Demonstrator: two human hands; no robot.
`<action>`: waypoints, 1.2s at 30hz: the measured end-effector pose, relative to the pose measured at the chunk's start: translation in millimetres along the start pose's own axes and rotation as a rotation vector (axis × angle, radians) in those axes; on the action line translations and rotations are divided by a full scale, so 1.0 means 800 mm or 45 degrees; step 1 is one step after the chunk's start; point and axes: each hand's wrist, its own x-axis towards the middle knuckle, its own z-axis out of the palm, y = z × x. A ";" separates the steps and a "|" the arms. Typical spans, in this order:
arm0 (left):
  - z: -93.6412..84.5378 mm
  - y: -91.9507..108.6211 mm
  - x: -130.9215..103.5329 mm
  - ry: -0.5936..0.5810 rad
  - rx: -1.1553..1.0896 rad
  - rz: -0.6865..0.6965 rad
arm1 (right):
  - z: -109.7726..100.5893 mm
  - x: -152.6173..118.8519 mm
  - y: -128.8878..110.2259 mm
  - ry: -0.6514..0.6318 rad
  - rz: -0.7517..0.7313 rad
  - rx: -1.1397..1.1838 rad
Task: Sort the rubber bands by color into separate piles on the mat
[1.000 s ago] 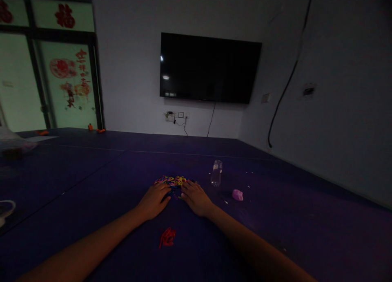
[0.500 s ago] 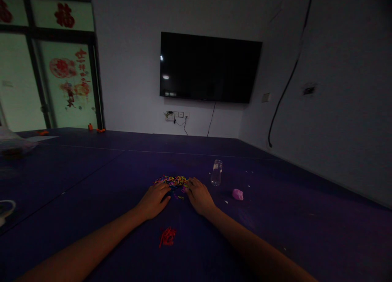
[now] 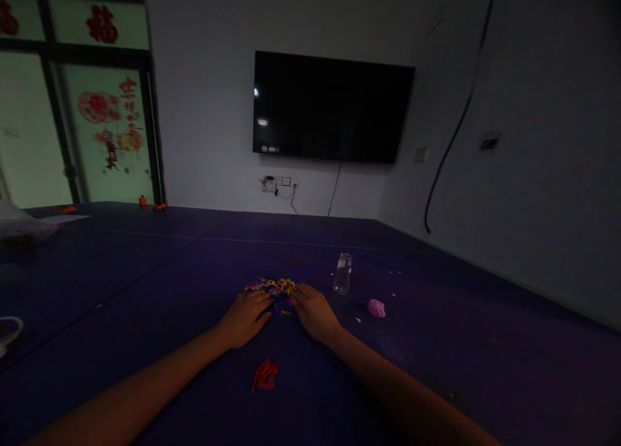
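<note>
A pile of small multicoloured loops [image 3: 279,286], perhaps paper clips or rubber bands, lies on the dark blue tabletop. My left hand [image 3: 246,317] rests at the pile's near left side, palm down, fingers stretched out over its edge. From the right, my right hand [image 3: 313,310] lies with extended fingers touching the pile's edge. Neither hand visibly grips anything. Closer to me, between my forearms, sits a separate small heap of red pieces [image 3: 265,375] of similar look. A few loose loops lie between my hands.
Right of the pile stands a clear bottle [image 3: 342,276], with a crumpled pink lump [image 3: 376,308] nearer and white scraps around. At the left edge are a white ring-like object [image 3: 12,326] and a plastic bag [image 3: 22,223]. Orange items [image 3: 159,207] lie at the table's far edge.
Both hands stay at the pile; the fingers have shifted only slightly, the left ones a little further over its near edge. The red heap has not moved.
</note>
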 end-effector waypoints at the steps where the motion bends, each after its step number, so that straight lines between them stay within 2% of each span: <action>1: 0.000 0.000 0.000 0.000 -0.008 0.001 | 0.000 0.000 0.000 -0.015 -0.007 -0.003; 9: 0.005 -0.004 0.000 0.019 0.002 -0.005 | 0.000 -0.004 0.000 -0.155 -0.201 -0.042; 13: 0.005 -0.004 0.004 -0.080 0.000 0.039 | 0.000 -0.003 -0.002 -0.189 -0.241 -0.051; 16: 0.005 -0.004 0.005 -0.145 -0.019 0.009 | 0.000 -0.002 -0.004 -0.207 -0.231 -0.055; 20: 0.006 -0.005 0.005 -0.127 -0.015 -0.032 | -0.004 -0.002 -0.008 -0.211 -0.178 -0.037; 25: 0.010 -0.008 0.003 -0.058 0.010 -0.099 | -0.007 -0.001 -0.009 -0.118 -0.167 -0.003; 30: 0.010 -0.010 0.002 -0.052 0.012 -0.062 | -0.005 0.000 -0.004 -0.008 -0.139 -0.003; 36: 0.006 -0.008 0.003 -0.129 -0.019 0.005 | -0.003 -0.001 -0.004 -0.114 -0.146 0.007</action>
